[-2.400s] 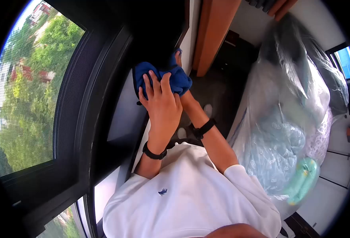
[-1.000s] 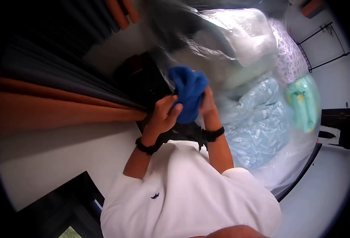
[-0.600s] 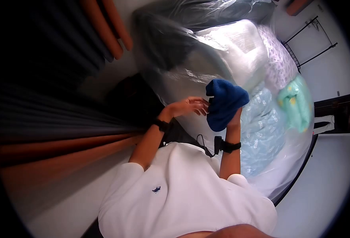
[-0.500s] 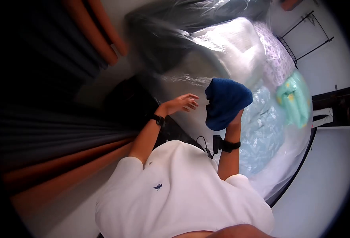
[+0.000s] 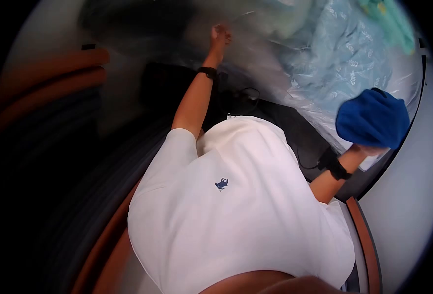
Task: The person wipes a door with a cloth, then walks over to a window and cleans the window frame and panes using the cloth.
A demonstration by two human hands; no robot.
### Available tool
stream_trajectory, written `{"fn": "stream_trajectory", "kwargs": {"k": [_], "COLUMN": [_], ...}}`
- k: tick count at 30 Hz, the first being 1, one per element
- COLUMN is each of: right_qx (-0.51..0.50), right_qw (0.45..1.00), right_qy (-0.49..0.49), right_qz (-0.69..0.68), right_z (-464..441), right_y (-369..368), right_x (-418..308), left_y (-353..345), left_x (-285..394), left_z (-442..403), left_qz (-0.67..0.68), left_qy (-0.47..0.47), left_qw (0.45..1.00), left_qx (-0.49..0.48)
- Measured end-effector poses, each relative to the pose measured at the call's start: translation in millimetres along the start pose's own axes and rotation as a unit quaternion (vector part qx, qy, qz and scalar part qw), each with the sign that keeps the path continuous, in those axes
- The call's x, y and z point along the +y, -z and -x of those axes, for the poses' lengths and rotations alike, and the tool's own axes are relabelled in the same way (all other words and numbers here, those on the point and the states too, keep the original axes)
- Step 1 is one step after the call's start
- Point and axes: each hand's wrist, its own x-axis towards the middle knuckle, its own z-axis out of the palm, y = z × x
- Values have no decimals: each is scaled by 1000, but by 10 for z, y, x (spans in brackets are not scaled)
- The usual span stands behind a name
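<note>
A blue cloth covers most of my right hand at the right of the view, so that its fingers are largely hidden under the fabric. My left hand is raised near the top centre, beside clear plastic sheeting. Its fingers look slightly bent and apart, with nothing seen in them. Black bands circle both wrists. Under the plastic lies light blue bedding with a white leaf pattern, between my two hands.
Orange and dark curtains hang on the left. A green bundle sits at the upper right under the plastic. An orange strip stands at the lower right beside the pale wall. A thin black cable hangs by my right wrist.
My right hand has moved right with the blue cloth, away from my left hand, which has let go of it. The view has turned from the window towards the plastic-covered bedding.
</note>
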Motion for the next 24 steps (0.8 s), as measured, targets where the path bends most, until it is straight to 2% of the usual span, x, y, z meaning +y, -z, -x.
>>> {"fn": "stream_trajectory", "kwargs": {"k": [1, 2, 3, 4, 5, 6, 8, 9, 11, 12, 13, 14, 15, 16, 18, 20, 22, 23, 24], "right_qx": [-163, -98, -2, 82, 137, 174, 228, 247, 260, 272, 257, 241, 234, 234, 230, 227, 219, 216, 215], "right_qw": [920, 839, 708, 548, 474, 443, 412, 404, 394, 388, 358, 327, 321, 317, 314, 309, 304, 301, 300], "right_qy": [36, -46, -120, -165, -185, -198, -210, -210, -222, -213, -242, -270, -280, -277, -270, -269, -264, -262, -249], "right_qz": [-355, -533, -695, -816, -850, -857, -857, -855, -853, -854, -864, -873, -874, -877, -881, -884, -889, -891, -895], "right_z": [61, 353, 658, 983, 1307, 1625, 2079, 2169, 2159, 2149, 2253, 2306, 2367, 2379, 2386, 2396, 2362, 2370, 2340], "right_y": [242, 279, 207, 159, 113, 59, -7, -15, -92, -96, -90, -66, -63, -56, -54, -33, -4, -11, -29], "right_x": [349, 75, -382, -800, -1095, -1319, -1557, -1560, -1528, -1529, -1521, -1550, -1560, -1570, -1592, -1689, -1806, -1873, -1943], "left_y": [76, 231, 416, 616, 818, 937, 1180, 953, 848, 873, 922, 930, 909, 813, 617, 618, 808, 924, 973], "left_x": [-275, -624, -1018, -1418, -1799, -2422, -3654, -3586, -2952, -2808, -2700, -2756, -2912, -3071, -2254, -1337, 6, 245, 447], "left_z": [-240, -423, -542, -628, -721, -992, -1530, -1569, -1422, -1462, -1512, -1592, -1671, -1819, -1471, -957, -315, -201, -190], "left_qz": [72, 145, 159, 145, 130, 15, -223, -206, -151, -191, -231, -305, -378, -502, -574, -395, -272, -269, -370], "left_qy": [-11, -20, -22, -6, 10, -44, -151, -158, 121, 98, 73, 84, 93, 16, -95, -165, -251, -264, -342], "left_qw": [997, 989, 986, 988, 990, 997, 963, 965, 981, 974, 962, 931, 891, 818, 708, 805, 827, 825, 802], "left_qx": [-17, -35, -50, -50, -50, -54, -24, -36, -11, -69, -126, -182, -235, -279, -399, -411, -423, -420, -321]}}
